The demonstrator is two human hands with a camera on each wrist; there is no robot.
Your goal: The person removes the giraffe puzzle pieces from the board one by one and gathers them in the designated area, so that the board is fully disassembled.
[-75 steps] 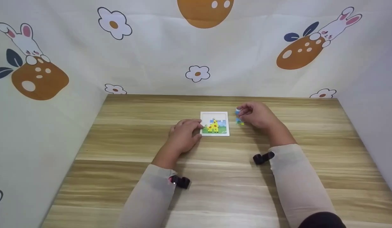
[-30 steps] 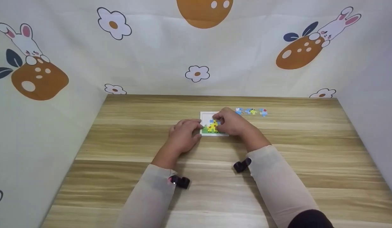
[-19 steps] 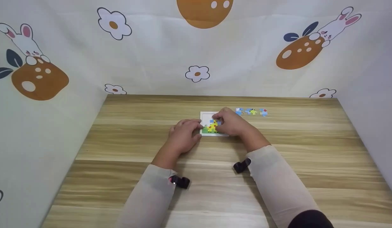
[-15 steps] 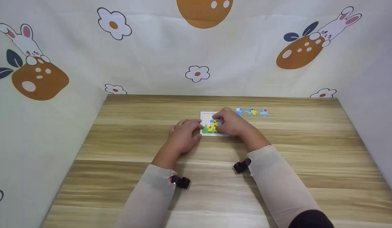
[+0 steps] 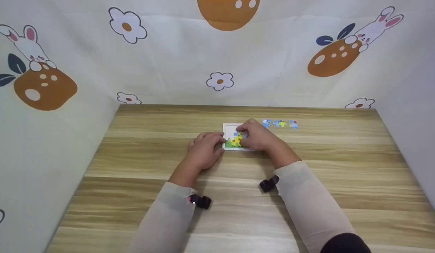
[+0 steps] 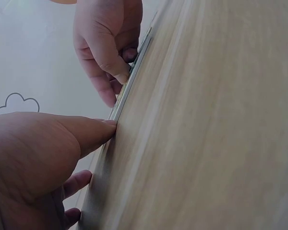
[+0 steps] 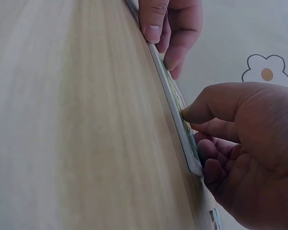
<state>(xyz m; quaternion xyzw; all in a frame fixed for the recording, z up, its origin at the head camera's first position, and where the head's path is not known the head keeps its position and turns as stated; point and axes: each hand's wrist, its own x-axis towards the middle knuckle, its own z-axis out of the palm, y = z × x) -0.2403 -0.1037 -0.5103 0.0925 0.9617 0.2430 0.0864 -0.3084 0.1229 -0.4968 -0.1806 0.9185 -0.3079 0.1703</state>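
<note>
A small jigsaw puzzle in a white frame lies on the table, with a yellow giraffe over green grass in its lower part and bare white backing at upper left. My left hand holds the frame's left side, fingers at the edge and thumb at the near corner. Over the right half, my right hand bends its thumb and fingers down onto the pieces, covering that area; the piece under it is hidden. In the right wrist view, the right thumb and curled fingers meet the frame's top surface.
Three loose puzzle pieces lie in a row right of the frame: a blue-white one, a blue-yellow one and a blue one with red. The wooden table meets a patterned cloth wall behind.
My right hand has moved left from the loose pieces onto the frame, and the lower loose piece beside the frame is gone from the table. The left hand has stayed in place.
</note>
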